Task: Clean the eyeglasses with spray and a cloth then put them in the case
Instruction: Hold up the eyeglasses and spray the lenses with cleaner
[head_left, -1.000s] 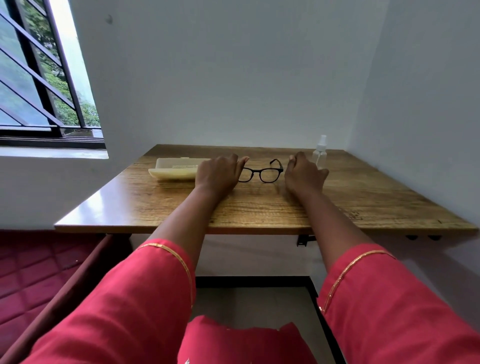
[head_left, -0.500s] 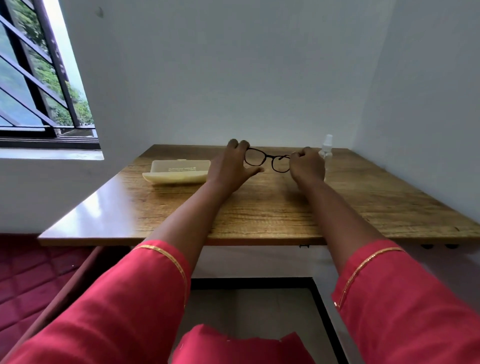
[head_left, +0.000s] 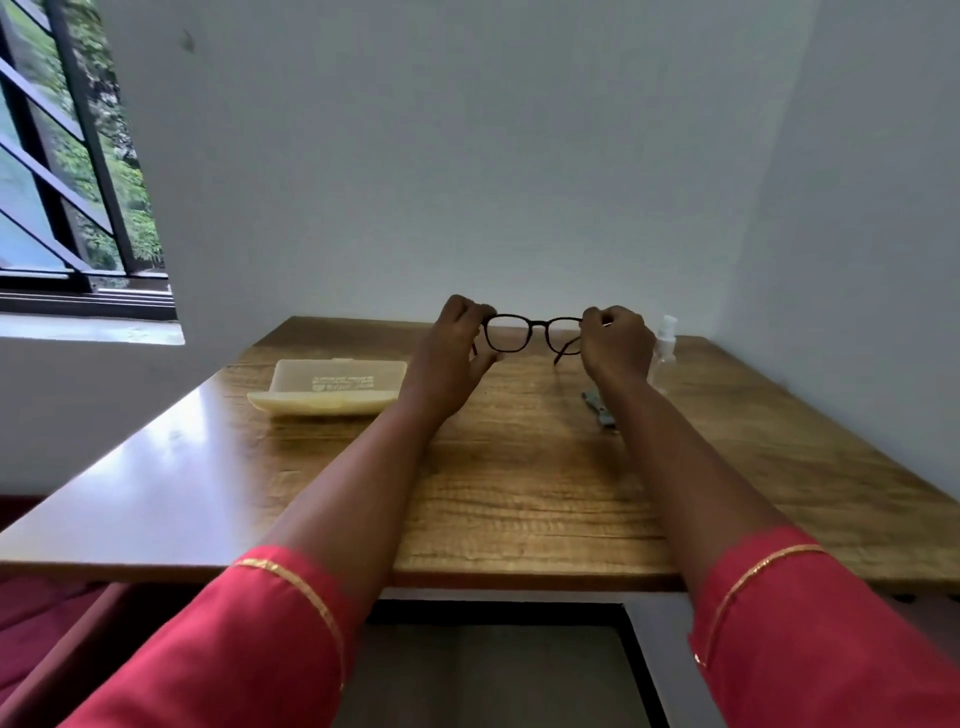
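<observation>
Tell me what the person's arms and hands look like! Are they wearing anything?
Both forearms are bare. The left hand and right hand wear no gloves, and no rings or bracelets show. Higher up, each arm has a loose pinkish-red sleeve with a thin gold trim line near its edge.

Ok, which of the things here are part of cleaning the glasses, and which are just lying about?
For the job:
eyeglasses, held up by left hand and right hand
spray bottle
case, shut
small grey item, perhaps the cloth

Just there:
table
window
</observation>
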